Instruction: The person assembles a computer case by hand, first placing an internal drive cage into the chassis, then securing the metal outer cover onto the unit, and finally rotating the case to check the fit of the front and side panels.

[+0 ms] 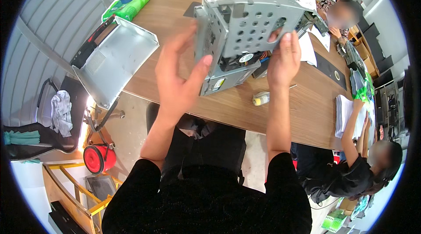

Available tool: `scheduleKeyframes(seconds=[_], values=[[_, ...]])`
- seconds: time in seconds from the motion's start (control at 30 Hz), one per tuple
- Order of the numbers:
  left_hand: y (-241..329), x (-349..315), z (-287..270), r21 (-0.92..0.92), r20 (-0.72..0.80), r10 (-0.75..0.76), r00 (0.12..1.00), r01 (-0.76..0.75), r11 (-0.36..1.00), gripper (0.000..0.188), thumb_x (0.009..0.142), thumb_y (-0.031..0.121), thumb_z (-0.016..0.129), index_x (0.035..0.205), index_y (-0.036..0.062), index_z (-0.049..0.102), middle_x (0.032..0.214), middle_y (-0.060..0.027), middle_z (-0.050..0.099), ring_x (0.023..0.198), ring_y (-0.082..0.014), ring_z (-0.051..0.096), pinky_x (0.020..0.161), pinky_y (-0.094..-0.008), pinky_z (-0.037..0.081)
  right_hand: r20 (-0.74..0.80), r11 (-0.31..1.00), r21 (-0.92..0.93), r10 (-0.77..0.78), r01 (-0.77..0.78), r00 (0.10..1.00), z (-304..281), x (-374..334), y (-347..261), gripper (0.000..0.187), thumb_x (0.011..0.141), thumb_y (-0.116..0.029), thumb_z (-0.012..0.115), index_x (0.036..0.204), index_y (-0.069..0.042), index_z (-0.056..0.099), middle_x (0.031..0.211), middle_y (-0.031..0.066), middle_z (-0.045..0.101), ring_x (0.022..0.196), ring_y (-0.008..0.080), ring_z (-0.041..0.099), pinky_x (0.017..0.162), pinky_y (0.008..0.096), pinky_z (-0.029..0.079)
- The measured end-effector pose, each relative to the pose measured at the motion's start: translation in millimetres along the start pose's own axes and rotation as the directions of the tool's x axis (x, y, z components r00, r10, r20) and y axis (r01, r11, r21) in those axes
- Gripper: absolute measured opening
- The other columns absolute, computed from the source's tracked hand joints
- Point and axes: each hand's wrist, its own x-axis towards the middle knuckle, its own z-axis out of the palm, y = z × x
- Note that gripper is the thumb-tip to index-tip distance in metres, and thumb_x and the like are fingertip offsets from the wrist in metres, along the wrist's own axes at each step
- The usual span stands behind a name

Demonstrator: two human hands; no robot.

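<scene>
A grey metal computer case [252,27] with a pattern of round holes stands on the wooden table before me, its inside partly exposed. Wires and a dark round part [246,58] show in the gap beneath the perforated panel. My left hand [177,73], slightly blurred, is at the case's left side with fingers and thumb spread; whether it touches the metal I cannot tell. At the right edge, my right hand [284,60] grips the case, a fingertip showing in the oval hole. A yellow-and-clear screwdriver [261,98] lies below, near the right forearm.
A detached grey side cover [116,60] rests at the table's left edge. Green packages [129,1] lie behind it. Papers [344,115] and a dark mat with a tape roll [337,75] are on the right. Other people sit at the far and right sides. A red bucket [99,158] stands on the floor.
</scene>
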Motion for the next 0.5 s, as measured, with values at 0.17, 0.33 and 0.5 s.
scheduleKeyframes(seconds=[0.17, 0.33, 0.5], values=[[8, 35, 3, 0.054, 0.037, 0.151, 0.988, -0.153, 0.987, 0.057, 0.079, 0.013, 0.071, 0.131, -0.0015, 0.050, 0.134, -0.0194, 0.052, 0.121, -0.0307, 0.052, 0.100, -0.0410, 0.042, -0.058, 1.000, 0.001, -0.026, 0.026, 0.998, 2, -2, 13, 0.026, 0.101, -0.026, 0.046, 0.099, -0.002, 0.057, 0.083, 0.0025, 0.059, 0.077, 0.0093, 0.051, 0.072, 0.0233, 0.040], [-15, 78, 12, 0.150, 0.209, 0.361, 0.909, -0.395, 0.907, 0.064, 0.083, 0.029, 0.068, 0.135, -0.0006, 0.046, 0.138, -0.0206, 0.048, 0.126, -0.0331, 0.048, 0.104, -0.0411, 0.037, -0.095, 0.995, -0.036, -0.100, 0.097, 0.990, 9, 0, 18, 0.026, 0.100, -0.023, 0.046, 0.088, -0.002, 0.056, 0.075, 0.0005, 0.056, 0.070, 0.0078, 0.047, 0.063, 0.0237, 0.038], [-32, 65, 27, -0.036, 0.205, 0.160, 0.966, -0.156, 0.987, 0.076, 0.088, 0.045, 0.061, 0.142, -0.0024, 0.037, 0.137, -0.0179, 0.048, 0.126, -0.0282, 0.047, 0.107, -0.0387, 0.033, -0.094, 0.996, -0.041, -0.086, 0.083, 0.992, 9, 1, 14, 0.027, 0.099, -0.023, 0.048, 0.087, 0.000, 0.057, 0.074, 0.0012, 0.056, 0.069, 0.0077, 0.048, 0.062, 0.0241, 0.039]])
